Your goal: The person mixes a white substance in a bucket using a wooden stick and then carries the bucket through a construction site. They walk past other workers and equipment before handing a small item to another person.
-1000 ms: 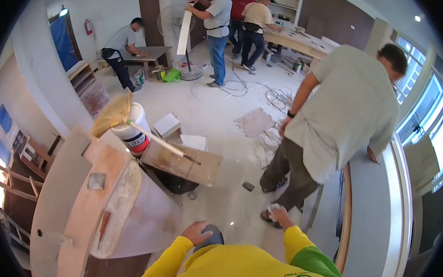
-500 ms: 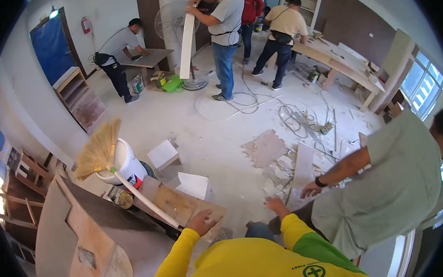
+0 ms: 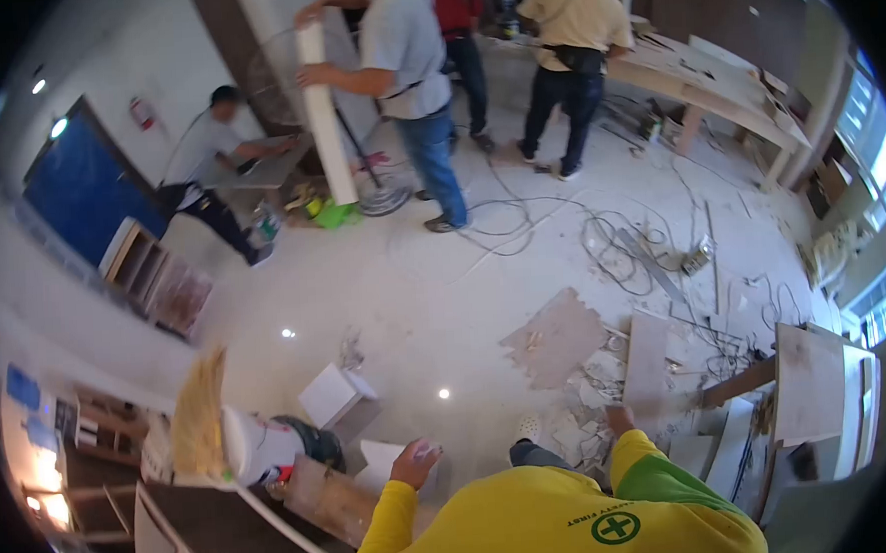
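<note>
My left hand (image 3: 415, 463) hovers low in front of me, its fingers loosely apart and slightly blurred, with nothing plainly held. Just left of it are a white folded piece (image 3: 378, 462) and a brown board (image 3: 324, 498). The broom (image 3: 202, 417) leans by a white bucket (image 3: 256, 441), its pale handle running down to the board. My right hand (image 3: 620, 419) hangs over broken scraps (image 3: 586, 431) on the floor. Its fingers are small and hard to make out. A long flat panel (image 3: 648, 356) lies just beyond it.
A person holds a white board (image 3: 327, 132) upright near a stand fan (image 3: 384, 199). Others work at a left table and a long workbench (image 3: 693, 83). Cables (image 3: 612, 248) and a torn sheet (image 3: 558, 339) lie on the floor. Panels (image 3: 809, 382) stand at right.
My view has turned and moved forward. The person in the grey-green shirt at my right has left view, uncovering leaning panels. My right hand has swung rightward, over the scraps.
</note>
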A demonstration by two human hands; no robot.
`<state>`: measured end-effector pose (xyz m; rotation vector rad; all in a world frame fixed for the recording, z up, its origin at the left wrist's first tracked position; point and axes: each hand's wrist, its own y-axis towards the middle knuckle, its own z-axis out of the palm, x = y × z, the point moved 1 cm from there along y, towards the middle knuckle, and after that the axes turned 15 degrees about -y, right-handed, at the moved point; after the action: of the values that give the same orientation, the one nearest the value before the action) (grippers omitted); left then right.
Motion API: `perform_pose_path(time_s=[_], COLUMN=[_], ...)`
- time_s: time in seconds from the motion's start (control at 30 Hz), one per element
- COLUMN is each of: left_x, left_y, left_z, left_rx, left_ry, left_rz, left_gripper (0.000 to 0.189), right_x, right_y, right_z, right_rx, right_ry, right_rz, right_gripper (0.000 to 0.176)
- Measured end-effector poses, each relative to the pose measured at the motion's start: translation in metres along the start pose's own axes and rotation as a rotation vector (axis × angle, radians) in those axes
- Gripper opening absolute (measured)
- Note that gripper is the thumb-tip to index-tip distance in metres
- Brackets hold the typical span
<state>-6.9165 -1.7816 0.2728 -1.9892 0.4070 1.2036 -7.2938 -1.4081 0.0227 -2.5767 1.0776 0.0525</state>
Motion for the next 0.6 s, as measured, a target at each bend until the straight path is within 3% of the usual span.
perform_pose_path(time_s=[0.03, 0.13, 0.17, 0.2, 0.23, 0.27, 0.3, 0.37, 0.4, 0.5, 0.57, 0.6], left_x=[0.018, 0.136, 0.150, 0.142, 0.137, 0.113, 0.113, 0.120, 0.119, 0.100, 0.063, 0.048], left_y=[0.023, 0.100, 0.111, 0.113, 0.128, 0.122, 0.129, 0.161, 0.184, 0.273, 0.355, 0.396], left_z=[0.007, -0.005, -0.005, -0.011, -0.016, -0.016, -0.013, -0.009, -0.004, 0.016, 0.037, 0.038], left_rx=[0.056, 0.307, 0.060, 0.127, 0.618, 0.335, 0.209, 0.194, 0.201, 0.268, 0.479, 0.784], left_ry=[0.071, 0.490, 0.227, 0.260, 1.018, 0.356, 0.268, 0.337, 0.359, 0.422, 0.610, 1.108], left_rz=[-0.004, 0.095, -0.407, -0.490, -0.177, -0.586, -0.693, -0.776, -0.810, -0.877, -0.836, -0.172], left_gripper=[0.057, 0.061, 0.058, 0.047, 0.036, 0.032, 0.033, 0.037, 0.039, 0.045, 0.049, 0.052], right_x=[-0.018, -0.044, -0.056, -0.069, -0.083, -0.100, -0.109, -0.110, -0.121, -0.156, -0.179, -0.190], right_y=[0.019, 0.069, 0.082, 0.102, 0.133, 0.157, 0.170, 0.191, 0.205, 0.252, 0.273, 0.283], right_z=[-0.001, -0.036, -0.048, -0.028, 0.010, 0.029, 0.017, -0.031, -0.051, -0.060, -0.035, -0.031], right_rx=[-0.217, -0.037, 0.016, 0.023, -0.020, -0.064, -0.058, -0.550, -0.386, -0.334, -0.322, -0.225], right_ry=[0.057, 0.001, -0.007, -0.010, -0.048, -0.088, -0.096, -0.134, -0.033, -0.110, -0.190, -0.219], right_rz=[0.006, 0.084, 0.093, 0.109, 0.086, 0.061, 0.076, -0.001, 0.014, 0.086, 0.100, 0.082], right_gripper=[0.025, 0.021, 0.019, 0.019, 0.018, 0.016, 0.016, 0.014, 0.015, 0.016, 0.019, 0.022])
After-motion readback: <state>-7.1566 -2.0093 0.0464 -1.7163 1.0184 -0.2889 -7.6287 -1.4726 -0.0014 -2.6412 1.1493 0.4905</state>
